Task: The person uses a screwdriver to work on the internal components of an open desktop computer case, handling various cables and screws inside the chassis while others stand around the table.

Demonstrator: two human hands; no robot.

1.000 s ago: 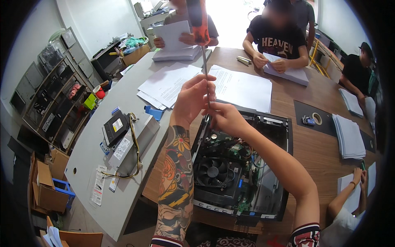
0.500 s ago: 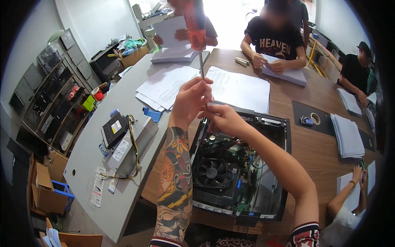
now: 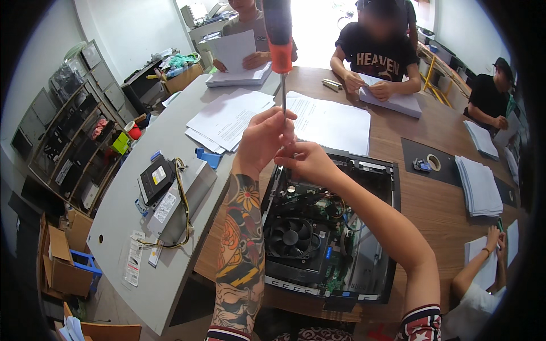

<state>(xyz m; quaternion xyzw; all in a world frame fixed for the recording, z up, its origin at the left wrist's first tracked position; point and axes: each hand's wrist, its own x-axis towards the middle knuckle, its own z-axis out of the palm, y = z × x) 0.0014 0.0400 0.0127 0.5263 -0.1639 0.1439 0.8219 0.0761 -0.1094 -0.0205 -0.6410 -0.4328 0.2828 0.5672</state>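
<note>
Over the wooden table (image 3: 432, 210) in a white-walled room (image 3: 133, 27), my left grip (image 3: 261, 137) pinches a screwdriver (image 3: 281, 55); whether my right grip (image 3: 311, 163) does, I can't tell.

White sheets (image 3: 330, 122) are laid on the wooden counter (image 3: 421, 199); a tape roll (image 3: 429, 161) is set on a dark mat (image 3: 412, 152).

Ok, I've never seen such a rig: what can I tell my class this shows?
No robot: just a person's bare left hand and bare right hand, seen by a fisheye camera worn on the head, which bends straight edges. The left fingers hold the metal shaft of an orange-and-black screwdriver; the right fingers sit just below, any grip hidden. An open black computer case lies on the brown wooden table; the pale grey table carries a boxy grey metal unit and white sheets.
</note>
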